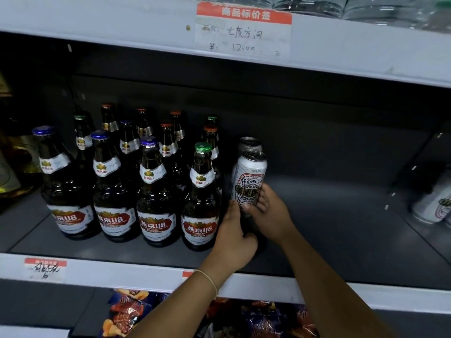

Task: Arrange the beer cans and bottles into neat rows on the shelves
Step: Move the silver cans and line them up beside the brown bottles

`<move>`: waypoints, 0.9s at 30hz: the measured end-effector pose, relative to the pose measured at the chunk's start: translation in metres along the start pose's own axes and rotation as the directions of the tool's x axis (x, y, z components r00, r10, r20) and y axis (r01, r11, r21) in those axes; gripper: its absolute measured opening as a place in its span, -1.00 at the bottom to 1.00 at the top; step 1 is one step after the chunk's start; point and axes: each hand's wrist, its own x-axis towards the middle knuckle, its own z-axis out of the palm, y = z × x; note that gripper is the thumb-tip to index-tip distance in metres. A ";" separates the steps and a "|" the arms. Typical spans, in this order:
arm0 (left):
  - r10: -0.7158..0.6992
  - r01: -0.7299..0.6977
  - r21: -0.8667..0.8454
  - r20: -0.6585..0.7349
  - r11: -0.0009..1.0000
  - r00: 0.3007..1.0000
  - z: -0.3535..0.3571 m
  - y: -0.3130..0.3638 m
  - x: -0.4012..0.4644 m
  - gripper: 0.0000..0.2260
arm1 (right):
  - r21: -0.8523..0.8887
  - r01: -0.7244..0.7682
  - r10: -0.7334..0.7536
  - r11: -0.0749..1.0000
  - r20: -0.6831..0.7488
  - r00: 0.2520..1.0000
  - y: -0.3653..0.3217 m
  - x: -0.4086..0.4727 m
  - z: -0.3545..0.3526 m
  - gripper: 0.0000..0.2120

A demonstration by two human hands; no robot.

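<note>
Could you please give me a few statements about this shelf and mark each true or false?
1. Both hands, left hand and right hand, hold the front white patterned beer can. True.
2. The front row of brown glass beer bottles counts six. False: four stand in front.
3. A second silver can stands behind the held one. True.
4. The rightmost front bottle has a blue cap. False: its green cap differs from the other three blue ones.
5. The cans stand left of the bottles. False: right.

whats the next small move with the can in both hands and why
Probably ease the front can, held by the left hand and right hand, upright and straight in front of the rear can, beside the green-capped bottle; it looks slightly tilted.
</note>
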 end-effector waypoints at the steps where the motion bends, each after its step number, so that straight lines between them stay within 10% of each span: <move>1: 0.008 -0.008 0.008 -0.010 1.000 1.000 0.000 0.002 -0.002 -0.18 | -0.004 -0.006 0.006 1.000 0.007 1.000 0.000 0.000 -0.001 -0.44; 14: 0.275 -0.275 0.008 -0.052 0.961 0.960 0.066 0.095 -0.002 -0.58 | -0.125 0.028 -0.063 0.992 -0.286 0.956 -0.014 -0.025 -0.139 -0.61; 27: 0.380 -0.386 -0.032 0.260 0.922 0.888 0.228 0.204 0.061 -0.55 | -0.228 -0.046 -0.069 0.973 -0.473 0.878 0.009 -0.045 -0.344 -0.59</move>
